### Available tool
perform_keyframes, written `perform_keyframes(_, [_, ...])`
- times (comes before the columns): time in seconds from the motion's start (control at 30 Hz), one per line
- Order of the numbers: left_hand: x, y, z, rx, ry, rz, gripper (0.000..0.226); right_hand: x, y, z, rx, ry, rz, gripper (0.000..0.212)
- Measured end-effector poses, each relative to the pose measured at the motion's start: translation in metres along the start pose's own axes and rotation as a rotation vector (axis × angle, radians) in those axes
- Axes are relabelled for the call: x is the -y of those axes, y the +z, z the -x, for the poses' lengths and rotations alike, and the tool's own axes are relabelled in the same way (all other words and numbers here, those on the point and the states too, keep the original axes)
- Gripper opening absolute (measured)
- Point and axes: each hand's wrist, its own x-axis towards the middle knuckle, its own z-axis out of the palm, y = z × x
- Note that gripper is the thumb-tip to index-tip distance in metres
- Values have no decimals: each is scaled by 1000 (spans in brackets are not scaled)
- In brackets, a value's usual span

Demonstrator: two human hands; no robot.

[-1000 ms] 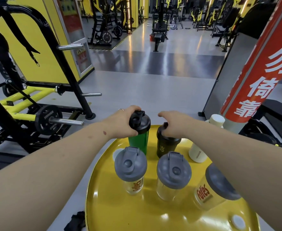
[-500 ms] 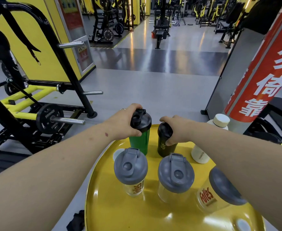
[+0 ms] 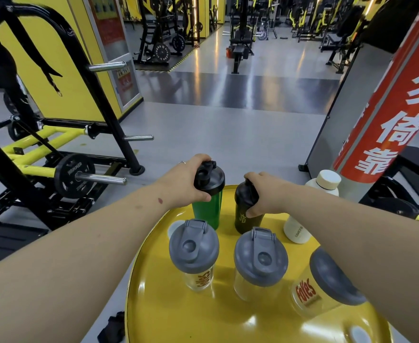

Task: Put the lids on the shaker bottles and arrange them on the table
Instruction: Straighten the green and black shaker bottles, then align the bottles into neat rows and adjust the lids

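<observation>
Your left hand point(image 3: 186, 186) grips the black lid point(image 3: 209, 180) on the green shaker point(image 3: 206, 212), your right hand point(image 3: 265, 194) wraps the black shaker point(image 3: 244, 219) (far edge of the yellow counter point(image 3: 203, 323)); three grey-lidded shakers point(image 3: 194, 251) stand capped nearer you, so arranging remains.

Both my bare forearms reached forward, nearly parallel and well apart. My left hand point(image 3: 187, 180) curled palm-down, fingers wrapped over the far side, thumb pressed in at the near side, a ring on one finger. My right hand point(image 3: 265, 194) gripped from the right, fingers bent over the top, thumb tucked low.
</observation>
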Motion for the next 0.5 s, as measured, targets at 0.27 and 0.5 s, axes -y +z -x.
perform_keyframes(0.27, [0,2,0,9,-13,-21,99,1,-3,10,-19,-21,-29,128])
perform_keyframes(0.5, [-12,-10,-6,42,11,-56,114,-26,-56,50,-385,-59,1,70])
